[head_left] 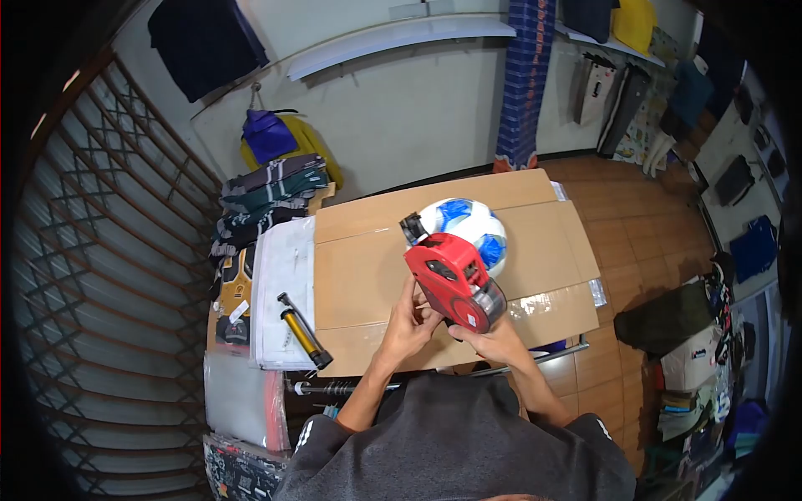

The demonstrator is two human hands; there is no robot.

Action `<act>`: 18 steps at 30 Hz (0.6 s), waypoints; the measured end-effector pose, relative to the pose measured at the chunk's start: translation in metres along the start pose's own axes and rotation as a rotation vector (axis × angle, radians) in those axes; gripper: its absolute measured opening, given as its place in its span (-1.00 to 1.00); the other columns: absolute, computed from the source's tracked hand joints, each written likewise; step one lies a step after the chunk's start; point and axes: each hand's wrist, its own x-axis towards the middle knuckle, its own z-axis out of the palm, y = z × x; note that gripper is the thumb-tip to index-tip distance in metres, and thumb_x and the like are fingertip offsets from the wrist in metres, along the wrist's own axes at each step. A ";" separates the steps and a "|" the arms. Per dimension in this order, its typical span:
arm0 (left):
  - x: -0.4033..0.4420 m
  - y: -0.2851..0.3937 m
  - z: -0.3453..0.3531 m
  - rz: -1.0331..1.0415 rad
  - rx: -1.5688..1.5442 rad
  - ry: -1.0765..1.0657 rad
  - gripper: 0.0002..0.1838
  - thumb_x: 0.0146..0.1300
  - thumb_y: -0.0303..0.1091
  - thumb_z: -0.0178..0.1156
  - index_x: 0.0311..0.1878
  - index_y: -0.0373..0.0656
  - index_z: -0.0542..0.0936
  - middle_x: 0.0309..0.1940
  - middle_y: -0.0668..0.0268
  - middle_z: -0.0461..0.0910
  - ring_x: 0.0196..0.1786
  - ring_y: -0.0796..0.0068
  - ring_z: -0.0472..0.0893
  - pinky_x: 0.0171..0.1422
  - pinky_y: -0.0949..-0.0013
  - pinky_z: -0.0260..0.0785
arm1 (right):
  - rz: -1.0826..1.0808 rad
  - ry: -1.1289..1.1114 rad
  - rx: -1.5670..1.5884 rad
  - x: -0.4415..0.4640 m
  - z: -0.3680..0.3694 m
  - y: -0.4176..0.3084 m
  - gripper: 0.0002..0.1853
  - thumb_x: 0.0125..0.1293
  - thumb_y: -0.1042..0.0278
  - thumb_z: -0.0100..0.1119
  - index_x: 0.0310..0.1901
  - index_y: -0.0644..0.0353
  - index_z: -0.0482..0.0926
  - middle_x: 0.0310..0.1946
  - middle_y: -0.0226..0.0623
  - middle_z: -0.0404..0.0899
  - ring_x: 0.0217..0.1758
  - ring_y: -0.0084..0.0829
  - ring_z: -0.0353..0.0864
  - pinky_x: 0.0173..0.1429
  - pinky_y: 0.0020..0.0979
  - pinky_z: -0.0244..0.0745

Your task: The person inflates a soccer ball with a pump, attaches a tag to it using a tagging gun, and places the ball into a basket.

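A red and black handheld device (451,280) with a clear round part at its lower right is held up in front of my chest. My right hand (491,336) grips its lower end. Against its lower left side is my left hand (411,321), fingers bent, with the fingertips partly hidden at the device. Behind the device, a white and blue ball (493,230) rests on the cardboard (359,284), partly covered by it. A black and yellow hand pump (302,334) lies to the left on a white package.
Stacked folded clothes (271,192) and a white package (284,250) are at the left of the cardboard. A metal bar (543,355) runs along the near edge. A folding metal gate (109,275) stands far left, and piled goods (693,359) sit at the right.
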 end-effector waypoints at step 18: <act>0.027 0.096 0.115 0.292 0.727 -0.143 -0.28 0.09 -0.54 0.45 0.41 -0.05 0.58 0.70 -0.26 0.06 0.67 -0.43 0.27 0.69 -0.30 0.23 | -0.139 0.101 -0.514 -0.058 -0.145 -0.004 -0.29 0.04 0.26 0.74 0.20 0.28 0.59 -0.11 0.03 0.79 -0.03 0.16 0.82 0.01 -0.09 0.72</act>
